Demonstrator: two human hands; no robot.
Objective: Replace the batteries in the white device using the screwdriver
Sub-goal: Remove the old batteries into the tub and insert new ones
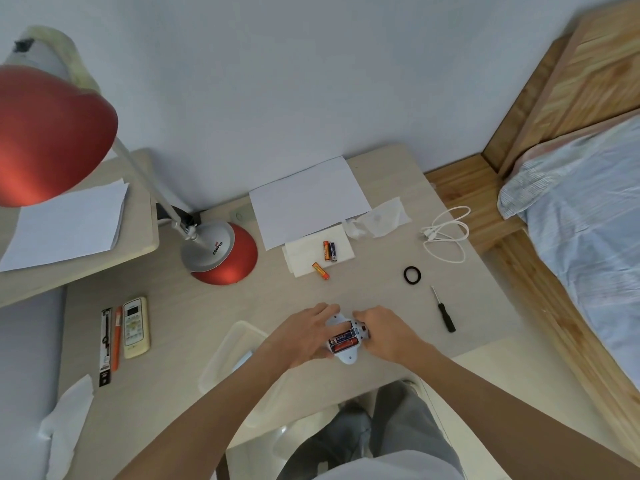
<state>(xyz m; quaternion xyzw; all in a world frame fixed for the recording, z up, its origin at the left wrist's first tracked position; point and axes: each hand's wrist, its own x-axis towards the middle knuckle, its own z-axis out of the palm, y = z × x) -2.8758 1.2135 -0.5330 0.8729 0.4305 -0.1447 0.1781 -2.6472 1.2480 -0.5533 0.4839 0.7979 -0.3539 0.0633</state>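
The white device (347,355) lies on the desk near the front edge, its battery bay uncovered and showing batteries (343,342) with red and blue labels inside. My left hand (304,336) grips the device's left side, fingers across the bay. On the right side, my right hand (384,332) holds the device, its fingertips at the bay's right end. The black-handled screwdriver (443,310) lies apart on the desk to the right. Three loose batteries rest further back: two (329,251) side by side on a tissue, one orange battery (320,270) at its edge.
A red desk lamp (221,254) stands at back left. A remote (135,327), pens, a black ring (412,275), a white cable (446,233), white paper (308,199), tissues and a clear plastic tray (239,348) lie around. A bed is to the right.
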